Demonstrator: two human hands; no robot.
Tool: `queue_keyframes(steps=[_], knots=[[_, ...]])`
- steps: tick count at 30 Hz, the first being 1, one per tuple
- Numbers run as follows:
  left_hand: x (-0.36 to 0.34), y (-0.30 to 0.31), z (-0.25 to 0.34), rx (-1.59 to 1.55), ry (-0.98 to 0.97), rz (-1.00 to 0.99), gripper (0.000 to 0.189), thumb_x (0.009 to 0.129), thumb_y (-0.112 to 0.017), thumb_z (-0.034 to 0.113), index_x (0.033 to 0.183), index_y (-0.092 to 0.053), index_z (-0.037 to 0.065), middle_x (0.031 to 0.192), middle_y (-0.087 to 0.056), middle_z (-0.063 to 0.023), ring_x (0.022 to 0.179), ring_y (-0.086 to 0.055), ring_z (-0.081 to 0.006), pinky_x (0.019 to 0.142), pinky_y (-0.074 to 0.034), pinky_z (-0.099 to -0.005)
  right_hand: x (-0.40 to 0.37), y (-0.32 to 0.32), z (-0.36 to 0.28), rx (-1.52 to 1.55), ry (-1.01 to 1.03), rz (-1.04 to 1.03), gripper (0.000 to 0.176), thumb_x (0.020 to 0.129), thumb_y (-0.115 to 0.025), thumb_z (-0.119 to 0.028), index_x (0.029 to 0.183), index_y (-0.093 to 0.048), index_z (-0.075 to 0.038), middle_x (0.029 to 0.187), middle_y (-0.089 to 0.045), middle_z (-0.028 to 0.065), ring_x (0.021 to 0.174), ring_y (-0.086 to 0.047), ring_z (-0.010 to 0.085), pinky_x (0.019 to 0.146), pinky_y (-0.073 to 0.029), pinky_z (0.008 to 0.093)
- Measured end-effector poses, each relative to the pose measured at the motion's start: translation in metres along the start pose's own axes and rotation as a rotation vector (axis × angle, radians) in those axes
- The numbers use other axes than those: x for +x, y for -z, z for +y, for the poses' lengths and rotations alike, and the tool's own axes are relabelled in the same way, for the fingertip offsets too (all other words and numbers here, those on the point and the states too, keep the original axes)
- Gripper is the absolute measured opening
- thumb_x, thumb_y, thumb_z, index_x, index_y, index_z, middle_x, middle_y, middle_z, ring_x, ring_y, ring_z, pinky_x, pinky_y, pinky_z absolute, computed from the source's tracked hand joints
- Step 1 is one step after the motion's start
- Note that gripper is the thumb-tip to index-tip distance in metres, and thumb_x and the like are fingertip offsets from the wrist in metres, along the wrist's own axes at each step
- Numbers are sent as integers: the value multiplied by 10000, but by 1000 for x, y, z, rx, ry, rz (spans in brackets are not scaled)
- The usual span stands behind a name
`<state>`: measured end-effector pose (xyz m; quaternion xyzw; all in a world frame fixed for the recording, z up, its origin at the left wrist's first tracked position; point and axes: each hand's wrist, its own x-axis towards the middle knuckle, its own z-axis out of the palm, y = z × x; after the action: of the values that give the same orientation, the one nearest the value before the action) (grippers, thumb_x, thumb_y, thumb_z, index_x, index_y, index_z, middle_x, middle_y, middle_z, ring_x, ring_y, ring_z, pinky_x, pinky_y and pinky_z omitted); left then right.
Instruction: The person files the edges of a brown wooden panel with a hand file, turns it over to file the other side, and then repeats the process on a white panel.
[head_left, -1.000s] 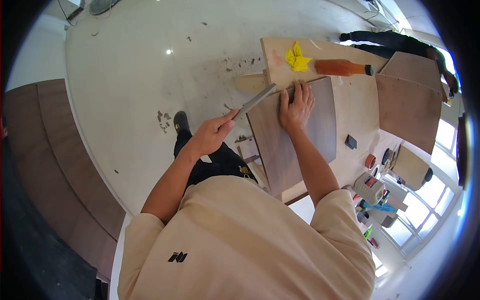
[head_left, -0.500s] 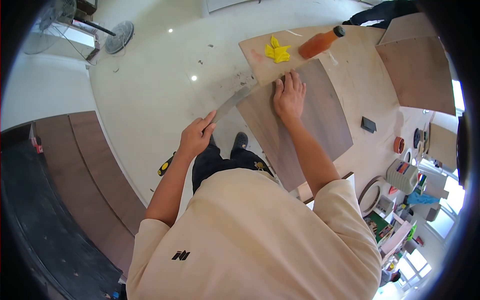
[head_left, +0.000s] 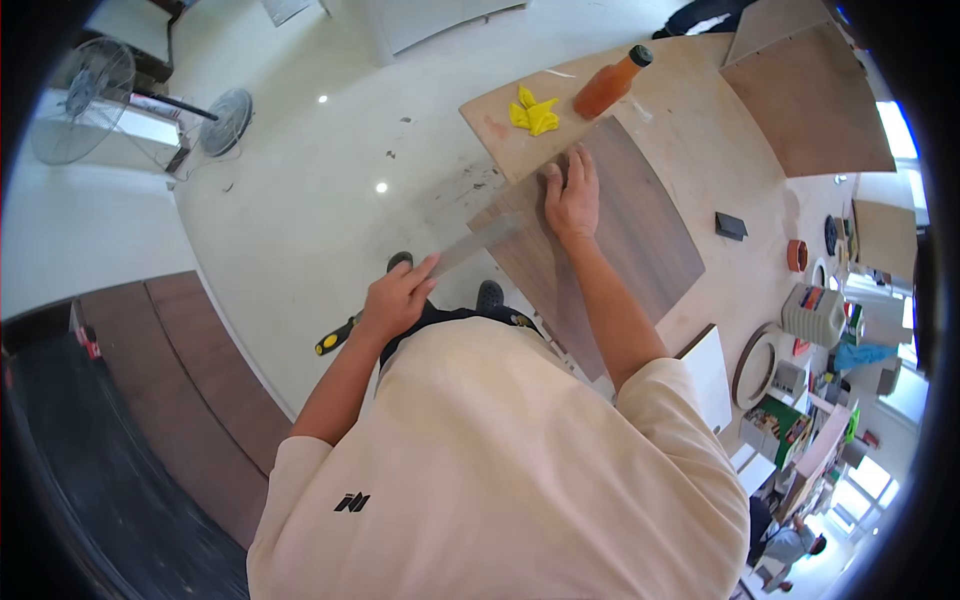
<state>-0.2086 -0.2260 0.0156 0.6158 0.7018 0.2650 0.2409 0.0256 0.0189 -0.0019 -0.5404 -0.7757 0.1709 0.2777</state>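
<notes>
Head view: one long flat grey tool [head_left: 472, 245], black-and-yellow at its handle end, is grasped in the left hand [head_left: 396, 298], with the fingers closed around it; its blurred far end is seen across the near-left edge of the brown panel [head_left: 630, 235], and whether the two are touching cannot be told. One wood-grain panel, laid flat on the pale work table [head_left: 690, 110], is pressed by the right hand [head_left: 572, 208], which is unclenched, its fingers extended near the far edge; whether the fingertips are hooked over that edge cannot be told. Beyond the panel, on the table: one yellow cloth [head_left: 536, 114], crumpled; one bottle [head_left: 606, 88] of orange-red colour, dark-capped, placed just beside it. To the right of the panel: one small dark block [head_left: 730, 226], set apart.
</notes>
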Motion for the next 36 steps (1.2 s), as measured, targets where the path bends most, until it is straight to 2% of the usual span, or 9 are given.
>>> queue_keyframes(steps=[7, 10, 15, 17, 23, 26, 32, 35, 36], knots=[[-37, 62, -121, -109, 69, 46, 410, 960, -644, 144, 1368, -616, 119, 788, -586, -104, 676, -560, -267, 633, -473, -363, -57, -25, -72, -466, -142, -184, 875, 904, -591, -572, 1506, -367, 22, 1630, -248, 196, 1525, -182, 359, 1220, -125, 564], [-34, 88, -158, -99, 59, -19, 417, 966, -633, 127, 1381, -600, 92, 798, -588, -124, 685, -562, -262, 646, -475, -364, -86, -34, -118, -460, -130, -298, 827, 924, -584, -539, 1508, -372, 7, 1636, -247, 181, 1528, -174, 361, 1216, -129, 572], [5, 104, -197, -211, -131, -101, 437, 983, -594, 84, 1415, -553, 26, 827, -609, -129, 730, -573, -226, 688, -482, -355, -110, -59, -123, -441, -101, -154, 631, 960, -596, -434, 1467, -466, -82, 1606, -341, 113, 1500, -268, 314, 1212, -196, 527], [21, 110, -196, -269, -47, -211, 432, 999, -563, 70, 1422, -529, -14, 1004, -686, -155, 899, -640, -223, 808, -506, -342, -118, -61, -112, -459, -84, -125, 596, 987, -545, -441, 1470, -467, -102, 1611, -336, 87, 1499, -271, 298, 1217, -200, 509], [82, 125, -173, -290, -144, -426, 433, 1016, -531, 62, 1425, -489, -73, 1425, -562, -223, 1266, -574, -264, 1060, -420, -326, -181, -21, -84, -493, -226, 9, 527, 1014, -502, -421, 1471, -476, -160, 1607, -355, 51, 1490, -296, 270, 1221, -217, 480], [99, 124, -154, -297, -282, -431, 437, 1018, -520, 55, 1432, -478, -77, 1421, -566, -216, 1281, -560, -255, 1071, -413, -327, -237, 6, -59, -577, -384, 93, 521, 1025, -491, -391, 1502, -438, -186, 1604, -362, 49, 1491, -297, 274, 1221, -209, 490], [99, 112, -104, -376, -182, -538, 469, 1023, -518, 73, 1466, -444, -61, 1464, -528, -208, 1323, -518, -241, 1098, -379, -321, -341, 35, -46, -667, -883, 315, 609, 1005, -561, -334, 1534, -374, -98, 1594, -358, 153, 1483, -307, 336, 1196, -253, 505], [94, 97, -98, -365, -179, -508, 477, 1027, -521, 85, 1480, -441, -41, 1177, -634, -120, 1036, -591, -160, 903, -458, -268, -352, 12, -54, -103, -1158, 654, 707, 978, -624, -353, 1532, -337, -19, 1591, -335, 213, 1456, -351, 349, 1159, -311, 517], [93, 95, -93, -373, -153, -509, 479, 1028, -521, 89, 1484, -441, -33, 1070, -643, -85, 934, -592, -131, 828, -470, -250, -347, 10, -54, 259, -1212, 697, 714, 973, -637, -364, 1520, -348, -6, 1577, -354, 213, 1438, -377, 338, 1151, -327, 508]])
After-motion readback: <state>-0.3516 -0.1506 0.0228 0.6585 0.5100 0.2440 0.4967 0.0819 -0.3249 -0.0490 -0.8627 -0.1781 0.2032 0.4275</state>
